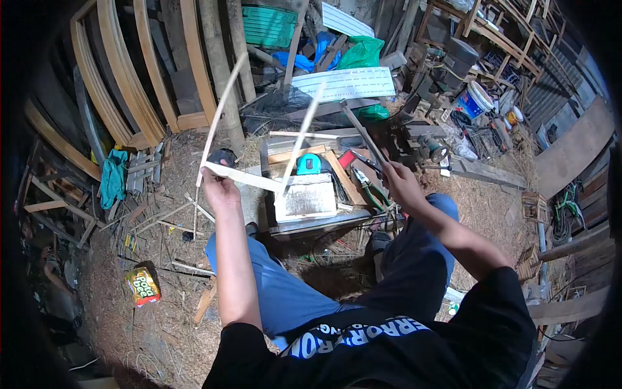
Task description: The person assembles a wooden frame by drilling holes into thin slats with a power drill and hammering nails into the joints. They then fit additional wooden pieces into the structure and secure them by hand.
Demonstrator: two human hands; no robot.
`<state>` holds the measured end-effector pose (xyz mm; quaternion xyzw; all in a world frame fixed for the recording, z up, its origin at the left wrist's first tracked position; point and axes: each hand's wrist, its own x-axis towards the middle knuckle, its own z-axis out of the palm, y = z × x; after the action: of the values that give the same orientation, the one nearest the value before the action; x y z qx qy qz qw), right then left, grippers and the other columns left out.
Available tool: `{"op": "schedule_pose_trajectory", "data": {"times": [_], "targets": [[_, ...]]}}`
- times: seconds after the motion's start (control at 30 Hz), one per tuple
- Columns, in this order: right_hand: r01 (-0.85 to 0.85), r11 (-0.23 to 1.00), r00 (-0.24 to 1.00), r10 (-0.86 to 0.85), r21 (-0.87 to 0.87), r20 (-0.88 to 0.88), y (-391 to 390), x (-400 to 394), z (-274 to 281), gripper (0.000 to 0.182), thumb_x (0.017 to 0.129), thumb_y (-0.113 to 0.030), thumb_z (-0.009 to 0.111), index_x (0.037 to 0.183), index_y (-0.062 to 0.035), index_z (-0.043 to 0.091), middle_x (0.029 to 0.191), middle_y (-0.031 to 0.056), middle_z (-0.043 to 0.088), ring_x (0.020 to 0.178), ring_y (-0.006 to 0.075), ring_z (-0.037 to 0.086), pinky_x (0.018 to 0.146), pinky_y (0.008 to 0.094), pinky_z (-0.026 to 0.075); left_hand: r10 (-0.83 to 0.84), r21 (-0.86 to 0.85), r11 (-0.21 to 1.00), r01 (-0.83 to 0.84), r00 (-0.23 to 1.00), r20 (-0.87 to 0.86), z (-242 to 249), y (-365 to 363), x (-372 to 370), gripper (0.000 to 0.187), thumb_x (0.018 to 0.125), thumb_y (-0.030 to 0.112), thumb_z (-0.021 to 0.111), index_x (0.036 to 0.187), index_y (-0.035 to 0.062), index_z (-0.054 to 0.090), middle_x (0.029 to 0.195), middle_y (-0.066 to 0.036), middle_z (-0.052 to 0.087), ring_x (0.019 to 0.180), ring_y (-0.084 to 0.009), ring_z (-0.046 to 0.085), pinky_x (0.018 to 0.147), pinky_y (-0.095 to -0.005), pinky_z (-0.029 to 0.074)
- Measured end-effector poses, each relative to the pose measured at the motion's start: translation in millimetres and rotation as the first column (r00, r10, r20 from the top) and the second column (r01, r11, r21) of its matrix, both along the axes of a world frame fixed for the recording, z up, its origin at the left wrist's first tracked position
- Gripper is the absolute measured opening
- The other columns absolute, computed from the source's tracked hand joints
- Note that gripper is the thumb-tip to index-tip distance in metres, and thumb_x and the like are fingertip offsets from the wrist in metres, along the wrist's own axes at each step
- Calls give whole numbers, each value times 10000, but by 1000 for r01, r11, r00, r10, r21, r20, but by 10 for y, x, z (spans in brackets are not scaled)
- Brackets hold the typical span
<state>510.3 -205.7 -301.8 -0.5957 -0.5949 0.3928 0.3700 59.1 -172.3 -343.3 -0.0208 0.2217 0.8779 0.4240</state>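
Observation:
My left hand grips a light wooden frame at one corner. Two thin strips rise from its short crosspiece, and the right one looks smeared by motion. My right hand is closed around a long, narrow, dark grey bar; its exact kind I cannot tell. A slim dark pen-like tool also reaches out from by these fingers. Between the hands, a white worn block lies on the low work table. Behind it sits a teal tape measure, with green-handled pliers to the right.
Wood offcuts and shavings cover the ground. A yellow snack packet lies at the left, below a teal cloth. Tall wooden frames lean at the back left. A white-and-blue bucket and a bench grinder stand to the right.

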Motion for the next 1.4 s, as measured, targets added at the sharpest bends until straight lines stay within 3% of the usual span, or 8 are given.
{"op": "schedule_pose_trajectory", "data": {"times": [0.17, 0.27, 0.4, 0.57, 0.77, 0.87, 0.9, 1.4], "targets": [[92, 987, 993, -100, 131, 57, 248, -294, -456, 454, 1045, -374, 531, 1047, 63, 652, 849, 199, 676, 801, 277, 669, 758, 426, 499, 46, -110, 993, -40, 997, 54, 34, 4, -16, 354, 1105, 268, 493, 1206, -65, 554, 1192, -174, 630, 1015, -261, 658, 936, -396, 630], [119, 989, 969, -135, 89, 208, 416, -494, -656, 361, 1045, -318, 571, 984, 34, 624, 788, 134, 633, 714, 194, 572, 695, 369, 473, 53, -131, 990, -49, 998, 28, -64, 57, -48, 370, 1109, 287, 480, 1212, -61, 549, 1195, -168, 628, 1010, -268, 657, 939, -403, 629], [-62, 989, 830, -22, 132, 557, 463, -591, -756, 325, 995, -279, 584, 1000, 41, 643, 827, 259, 677, 811, 397, 692, 745, 485, 520, 13, -132, 991, -7, 999, 51, -38, 100, 52, 382, 1108, 305, 481, 1219, -54, 550, 1194, -163, 631, 1017, -270, 657, 937, -422, 629], [-101, 995, 914, 103, -28, 392, 522, -660, -959, 273, 935, -202, 565, 993, 57, 629, 924, 328, 674, 925, 501, 652, 853, 565, 495, -132, -15, 991, 133, 989, 71, -95, 176, 204, 353, 1105, 282, 487, 1185, -52, 568, 1062, -144, 644, 927, -262, 671, 950, -467, 617], [-220, 839, 832, -104, 497, 545, 398, -673, -853, 322, 915, -189, 647, 1147, 34, 654, 1068, 256, 669, 997, 424, 663, 851, 514, 525, -237, 26, 972, 235, 965, 112, -128, 237, 612, 329, 1097, 275, 506, 1109, -41, 595, 1022, -148, 660, 930, -276, 677, 982, -469, 588], [-283, 944, 959, 281, 171, 38, 296, -793, -512, 392, 937, -233, 701, 1236, 11, 635, 1102, 173, 655, 1033, 297, 668, 851, 404, 537, -247, 15, 969, 247, 960, 133, -222, 329, 665, 320, 1091, 272, 514, 1130, -36, 594, 1063, -151, 665, 993, -298, 668, 1025, -510, 566], [-312, 934, 926, 340, 173, -165, 236, -833, -454, 270, 1019, -211, 653, 1214, -27, 629, 1078, 63, 645, 949, 107, 606, 881, 283, 483, -246, 10, 969, 248, 959, 142, -225, 347, 720, 318, 1091, 271, 513, 1137, -33, 593, 1076, -150, 666, 1010, -301, 664, 1033, -519, 561], [-116, 985, 831, 164, 124, -532, 720, -368, -76, 234, 1013, -204, 651, 1078, 18, 687, 960, 32, 727, 890, 87, 625, 809, 254, 472, -545, 155, 748, 645, 730, -411, 346, -94, 1185, 394, 1051, 376, 582, 1297, 68, 589, 1304, -60, 636, 1201, -250, 613, 1122, -581, 456]]}}
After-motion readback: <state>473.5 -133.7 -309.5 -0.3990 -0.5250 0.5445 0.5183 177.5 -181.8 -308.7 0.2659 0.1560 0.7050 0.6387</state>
